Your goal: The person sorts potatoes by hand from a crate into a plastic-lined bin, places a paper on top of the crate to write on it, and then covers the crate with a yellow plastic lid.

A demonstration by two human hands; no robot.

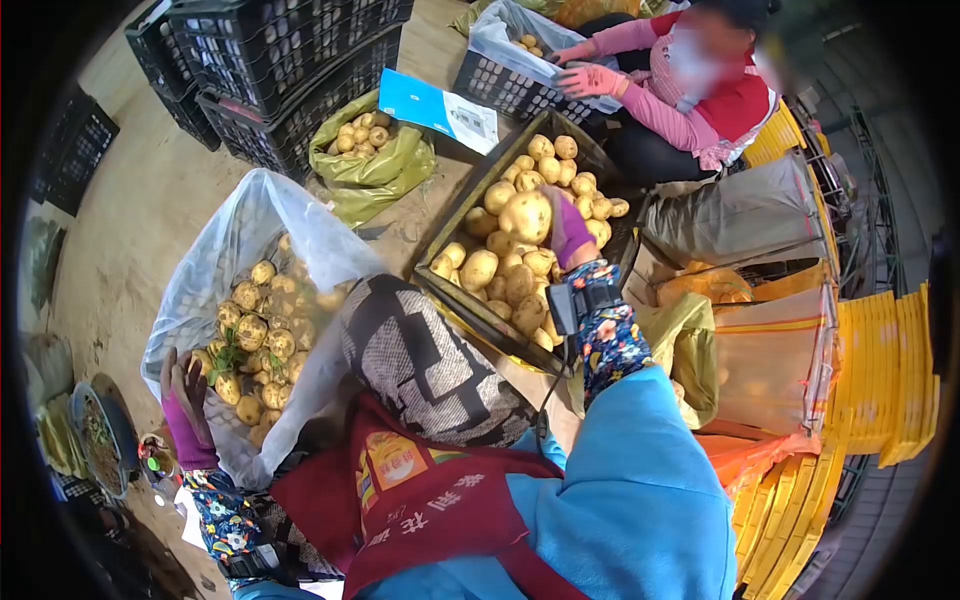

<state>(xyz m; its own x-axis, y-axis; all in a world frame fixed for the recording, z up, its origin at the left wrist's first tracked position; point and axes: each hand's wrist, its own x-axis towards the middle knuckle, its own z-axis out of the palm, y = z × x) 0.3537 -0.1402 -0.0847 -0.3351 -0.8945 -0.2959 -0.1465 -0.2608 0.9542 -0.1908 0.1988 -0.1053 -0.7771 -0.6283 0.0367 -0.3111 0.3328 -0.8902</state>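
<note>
My right hand, in a purple glove, grips a large potato above a dark crate filled with loose potatoes. The fingers are partly hidden behind the potato. At the left, my gloved left hand is at the edge of a clear plastic liner, its fingers stretched out and holding nothing that I can see. Inside the liner lies a heap of soil-marked potatoes with some green leaves among them.
Black crates are stacked at the back left, near an olive bag of potatoes. A blue-and-white carton lies beyond my crate. Another person in pink gloves sits at a lined crate. Yellow crates stand at right.
</note>
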